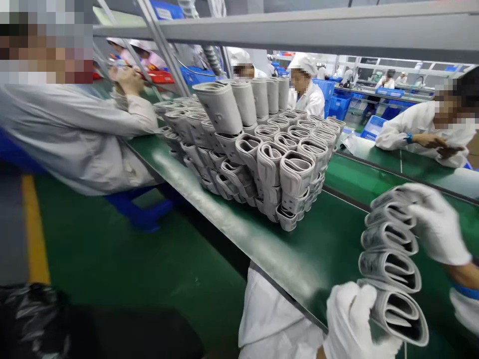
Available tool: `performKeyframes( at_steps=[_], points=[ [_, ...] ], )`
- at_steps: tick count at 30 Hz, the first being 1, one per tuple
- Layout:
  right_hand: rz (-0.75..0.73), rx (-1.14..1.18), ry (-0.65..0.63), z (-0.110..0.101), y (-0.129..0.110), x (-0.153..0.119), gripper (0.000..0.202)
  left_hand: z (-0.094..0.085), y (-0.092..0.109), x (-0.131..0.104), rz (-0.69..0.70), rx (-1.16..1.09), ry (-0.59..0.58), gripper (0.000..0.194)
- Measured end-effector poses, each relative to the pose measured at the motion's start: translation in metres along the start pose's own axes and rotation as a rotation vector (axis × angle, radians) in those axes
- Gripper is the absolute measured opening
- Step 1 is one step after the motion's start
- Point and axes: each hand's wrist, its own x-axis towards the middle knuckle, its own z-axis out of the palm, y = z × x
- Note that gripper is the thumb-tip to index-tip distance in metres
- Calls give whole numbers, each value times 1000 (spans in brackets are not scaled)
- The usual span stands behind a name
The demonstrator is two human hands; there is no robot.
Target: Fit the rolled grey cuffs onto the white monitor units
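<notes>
A row of several rolled grey cuffs [389, 271] lies at the right, over the green work surface. My left hand [354, 319], in a white glove, grips the near end of this row, its fingers and thumb around the nearest roll. At the far end, my right hand [437, 224], also gloved, presses its fingers against the farthest roll. Both hands hold the row between them. Beyond it stands a large stack of similar rolled cuffs [297, 172], several layers high, with a few rolls upright on top.
The green table [262, 239] has its edge running diagonally toward me. A metal shelf beam [318, 30] crosses overhead. A person in white [93, 134] sits at the left, another [419, 124] works at the right across a green belt [355, 179]. A black bag [33, 319] is at lower left.
</notes>
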Motion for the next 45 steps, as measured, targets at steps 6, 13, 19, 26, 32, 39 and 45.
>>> performKeyframes(
  at_steps=[6,13,19,26,32,39,45],
  points=[
    [165,-72,-661,4,40,-54,63,65,-20,-57,124,-118,-489,71],
    [198,-502,-762,-83,24,-123,108,5,-70,40,128,110,-256,89],
    [155,-595,-640,-59,58,-150,76,-25,-98,69,-25,66,-598,69],
    [-320,-617,-595,40,58,-50,55,-53,-121,19,-354,185,-67,72],
    [-283,-566,-312,93,55,-50,63,-47,-116,0,-555,137,313,82],
    [-95,-504,-393,148,94,-77,113,-22,-128,9,-584,-39,201,27],
    [-205,-408,-376,166,101,-47,103,-34,-126,16,-552,22,364,19]
  ],
)
